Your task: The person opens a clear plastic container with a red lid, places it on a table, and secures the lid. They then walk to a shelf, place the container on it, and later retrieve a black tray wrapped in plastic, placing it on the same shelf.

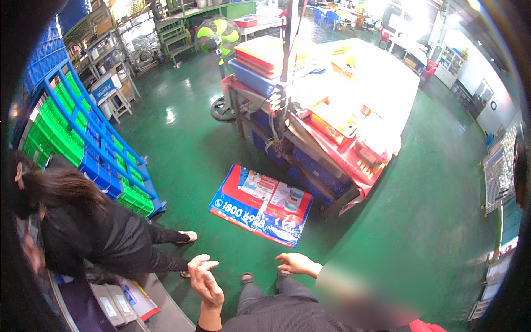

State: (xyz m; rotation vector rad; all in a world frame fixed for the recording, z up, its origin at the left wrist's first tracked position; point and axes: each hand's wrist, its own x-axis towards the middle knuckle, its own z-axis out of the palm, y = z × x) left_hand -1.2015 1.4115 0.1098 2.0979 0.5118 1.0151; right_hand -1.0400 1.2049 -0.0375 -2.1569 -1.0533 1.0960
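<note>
My left hand (206, 282) is raised in front of my body at the lower middle, with its fingers apart and nothing in them. My right hand (297, 264) reaches in from the right with its fingers stretched out, and it too is bare. Part of the right forearm is lost in a blurred patch. Both hands hang in the air above the green floor (182, 144), touching nothing. Beyond them a red and blue printed sheet (260, 206) lies flat on the floor.
A person in black (99, 232) stands close on my left, beside a blue rack (97, 133) of green and blue crates. Grey shelving (174, 310) holds white boxes and papers at the lower left. Ahead stand a loaded table (381, 72) and a green-bladed fan (217, 36).
</note>
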